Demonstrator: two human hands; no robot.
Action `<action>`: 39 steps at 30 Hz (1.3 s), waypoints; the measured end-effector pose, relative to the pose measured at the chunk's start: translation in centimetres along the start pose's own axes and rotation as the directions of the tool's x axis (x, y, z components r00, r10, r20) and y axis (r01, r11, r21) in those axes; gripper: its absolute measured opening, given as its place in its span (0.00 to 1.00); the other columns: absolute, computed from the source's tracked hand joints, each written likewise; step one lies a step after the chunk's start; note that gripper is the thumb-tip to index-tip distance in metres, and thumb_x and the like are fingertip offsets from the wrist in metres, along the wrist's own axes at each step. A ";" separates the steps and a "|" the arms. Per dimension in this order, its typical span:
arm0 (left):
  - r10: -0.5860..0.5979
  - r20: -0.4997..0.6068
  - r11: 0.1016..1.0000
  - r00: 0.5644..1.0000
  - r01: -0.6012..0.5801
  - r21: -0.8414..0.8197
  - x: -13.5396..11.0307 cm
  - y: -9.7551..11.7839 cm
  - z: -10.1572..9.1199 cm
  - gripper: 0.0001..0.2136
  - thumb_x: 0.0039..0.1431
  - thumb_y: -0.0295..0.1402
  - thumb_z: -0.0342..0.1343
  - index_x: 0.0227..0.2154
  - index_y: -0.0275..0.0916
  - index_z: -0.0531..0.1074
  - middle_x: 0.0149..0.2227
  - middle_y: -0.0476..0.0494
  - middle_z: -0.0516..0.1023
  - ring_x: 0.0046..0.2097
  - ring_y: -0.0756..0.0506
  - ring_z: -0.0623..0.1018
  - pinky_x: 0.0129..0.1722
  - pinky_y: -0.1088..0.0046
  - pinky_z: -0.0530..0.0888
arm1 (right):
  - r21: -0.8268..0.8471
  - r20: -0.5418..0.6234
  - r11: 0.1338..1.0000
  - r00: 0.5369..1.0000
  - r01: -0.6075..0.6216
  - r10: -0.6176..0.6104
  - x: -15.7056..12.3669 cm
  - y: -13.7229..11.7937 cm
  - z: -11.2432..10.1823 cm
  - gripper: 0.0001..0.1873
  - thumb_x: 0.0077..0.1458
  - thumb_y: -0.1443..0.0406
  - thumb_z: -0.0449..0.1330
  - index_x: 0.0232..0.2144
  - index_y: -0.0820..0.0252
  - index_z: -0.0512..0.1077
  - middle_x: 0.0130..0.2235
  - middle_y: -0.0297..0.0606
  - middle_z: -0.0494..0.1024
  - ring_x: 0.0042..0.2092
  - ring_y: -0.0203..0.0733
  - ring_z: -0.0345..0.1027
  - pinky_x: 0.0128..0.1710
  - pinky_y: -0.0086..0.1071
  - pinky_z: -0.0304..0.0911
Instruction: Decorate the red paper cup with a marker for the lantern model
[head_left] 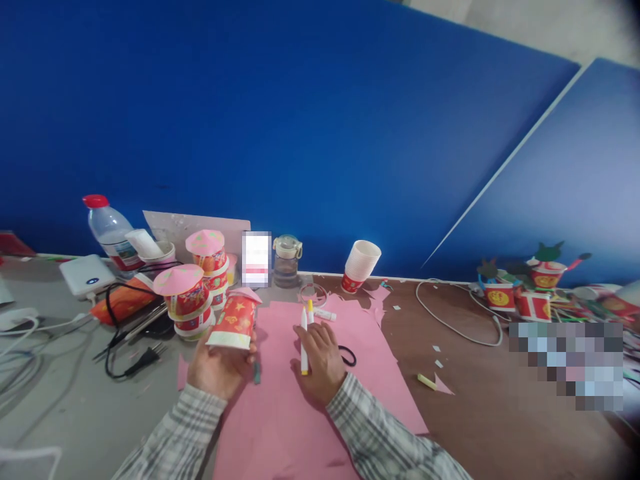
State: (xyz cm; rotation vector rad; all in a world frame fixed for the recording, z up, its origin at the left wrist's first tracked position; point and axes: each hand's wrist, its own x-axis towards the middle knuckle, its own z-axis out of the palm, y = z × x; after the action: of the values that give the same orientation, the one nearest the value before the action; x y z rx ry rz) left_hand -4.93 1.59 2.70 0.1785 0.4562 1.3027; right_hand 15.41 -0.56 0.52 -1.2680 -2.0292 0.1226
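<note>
Plaid sleeves [395, 437] lie nearest. At the pink paper's [300, 430] left edge, my left hand [217, 369] clamps a tilted red cup [234, 319]; my right hand's [324, 357] fingers grip a white marker [305, 347]. Apparent step: marker handling; next requires steady cup.

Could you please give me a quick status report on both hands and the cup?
Left hand: holding red cup, tilted. Right hand: holding white marker over pink paper. Close by right hand: glue stick, black loop.
</note>
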 end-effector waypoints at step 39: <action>0.115 -0.211 0.993 0.971 -0.110 0.037 0.3 -1.6 0.7 0.19 0.41 0.44 0.49 0.27 0.31 0.71 0.19 0.32 0.79 0.21 0.36 0.76 0.20 0.55 0.74 | 0.801 0.426 0.201 0.773 -0.564 0.469 0.3 -1.4 0.3 0.26 0.47 0.47 0.53 0.33 0.66 0.71 0.07 0.27 0.67 0.08 0.30 0.52 0.08 0.20 0.47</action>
State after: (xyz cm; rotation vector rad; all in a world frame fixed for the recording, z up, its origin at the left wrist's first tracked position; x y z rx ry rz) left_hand -3.15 1.48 2.63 0.0861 0.6530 1.4350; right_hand 14.07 -0.93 1.11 -1.0834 -1.0572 1.4621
